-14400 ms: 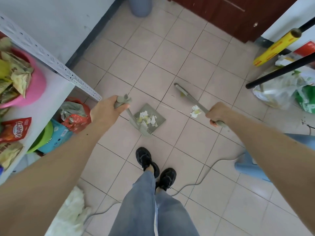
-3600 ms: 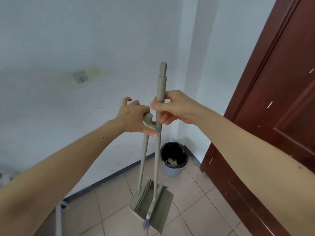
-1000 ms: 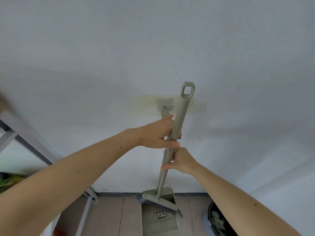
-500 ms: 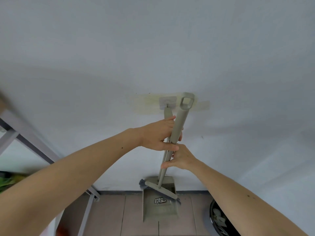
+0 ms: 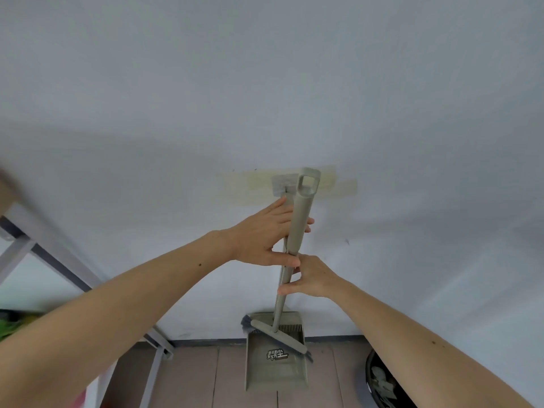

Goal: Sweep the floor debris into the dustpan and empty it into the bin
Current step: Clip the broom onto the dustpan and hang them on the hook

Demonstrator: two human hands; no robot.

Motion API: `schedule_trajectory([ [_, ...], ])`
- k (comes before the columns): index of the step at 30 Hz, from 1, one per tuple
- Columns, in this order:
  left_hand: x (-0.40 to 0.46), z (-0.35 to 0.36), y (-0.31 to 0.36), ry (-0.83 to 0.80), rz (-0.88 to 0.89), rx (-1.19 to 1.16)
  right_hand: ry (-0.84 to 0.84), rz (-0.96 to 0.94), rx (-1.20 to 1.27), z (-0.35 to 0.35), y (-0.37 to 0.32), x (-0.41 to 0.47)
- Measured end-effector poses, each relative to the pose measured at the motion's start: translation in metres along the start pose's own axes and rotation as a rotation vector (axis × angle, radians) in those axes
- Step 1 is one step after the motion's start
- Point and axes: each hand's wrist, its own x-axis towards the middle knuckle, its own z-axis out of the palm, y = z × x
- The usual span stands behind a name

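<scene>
A grey-green broom point(image 5: 300, 219) and its matching long-handled dustpan point(image 5: 275, 360) stand together against the white wall, the broom head lying across the pan. The broom's looped handle top sits level with a grey wall hook point(image 5: 282, 185). My left hand point(image 5: 266, 240) wraps around both handles just below the hook. My right hand point(image 5: 312, 279) pinches the broom shaft a little lower. The pan looks empty of debris. At the bottom right, the black-lined bin point(image 5: 382, 381) holds pale scraps.
A grey metal shelf frame point(image 5: 59, 254) slants down the left side, its foot near the skirting. Green items sit blurred at the far left edge. Yellowed tape strips point(image 5: 338, 187) mark the wall around the hook. Tiled floor point(image 5: 206, 378) runs below.
Broom and dustpan have been lifted upward along the wall, so the broom's loop now reaches the wall hook. Both hands rose with them and kept their grip.
</scene>
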Motion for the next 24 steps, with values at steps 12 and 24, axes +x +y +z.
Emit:
schedule_trajectory([
  [12, -0.012, 0.002, -0.001, 0.031, -0.048, 0.023, -0.001, 0.031, 0.003, -0.004, 0.013, -0.014],
  [24, -0.145, 0.032, 0.029, 0.351, -0.491, -0.194, 0.066, 0.36, 0.243, 0.003, 0.109, -0.144],
])
